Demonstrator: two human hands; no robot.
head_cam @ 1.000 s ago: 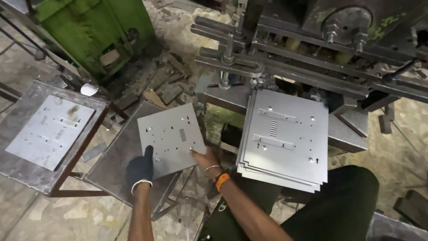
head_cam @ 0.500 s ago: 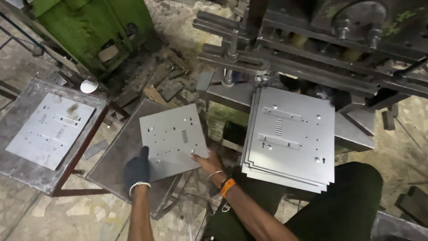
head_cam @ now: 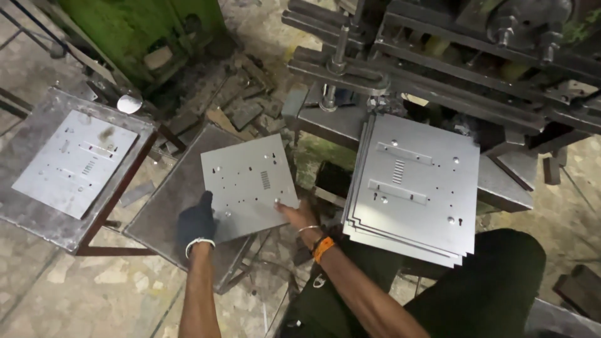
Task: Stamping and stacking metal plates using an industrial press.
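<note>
A grey punched metal sheet (head_cam: 249, 186) is held over a dark low stand (head_cam: 172, 200). My left hand (head_cam: 196, 220), in a black glove, grips the sheet's near left edge. Its near right corner is in my bare right hand (head_cam: 297, 216), which has an orange band at the wrist. To the right, a stack of similar punched sheets (head_cam: 413, 186) lies on the bed of a press machine (head_cam: 451, 56).
Another punched sheet (head_cam: 76, 161) lies on a grey metal table (head_cam: 28, 216) at the left. A green machine (head_cam: 144, 31) stands at the back, with scrap pieces (head_cam: 241, 106) on the floor before it. My dark-trousered leg (head_cam: 476, 288) is at lower right.
Both hands have kept hold of the sheet and carried it slightly down and left over the dark stand. The camera view has shifted a little.
</note>
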